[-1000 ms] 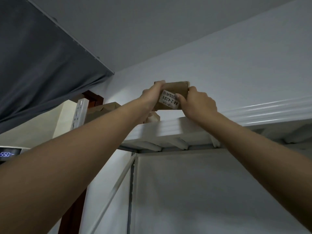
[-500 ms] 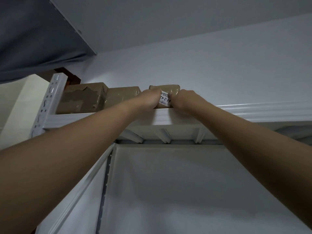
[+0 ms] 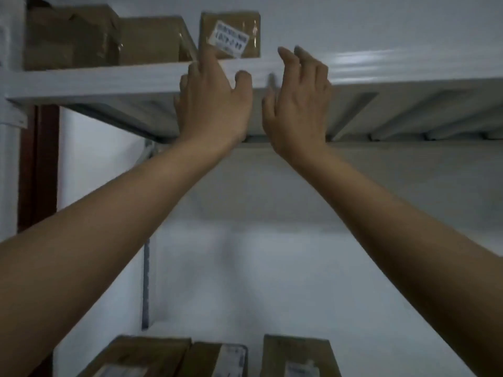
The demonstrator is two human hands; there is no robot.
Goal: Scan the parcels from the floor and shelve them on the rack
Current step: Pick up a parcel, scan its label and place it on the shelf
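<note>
A small brown parcel (image 3: 239, 25) with a white label stands upright on the top shelf (image 3: 109, 77) of the white rack. My left hand (image 3: 212, 96) is raised just below and in front of it, fingers loosely spread, holding nothing. My right hand (image 3: 298, 102) hangs to the right of the parcel, fingers relaxed and apart from it. Two other brown parcels (image 3: 149, 40) sit to the left on the same shelf.
The top shelf runs on to the right (image 3: 408, 69) with a white wall behind it. Several brown parcels (image 3: 296, 355) lie on a lower shelf at the bottom of the view. A dark wooden frame (image 3: 40, 164) stands at the left.
Both hands have let go of the labelled parcel and drawn back down from it. The parcel now stands on the top shelf. The view has tilted downward.
</note>
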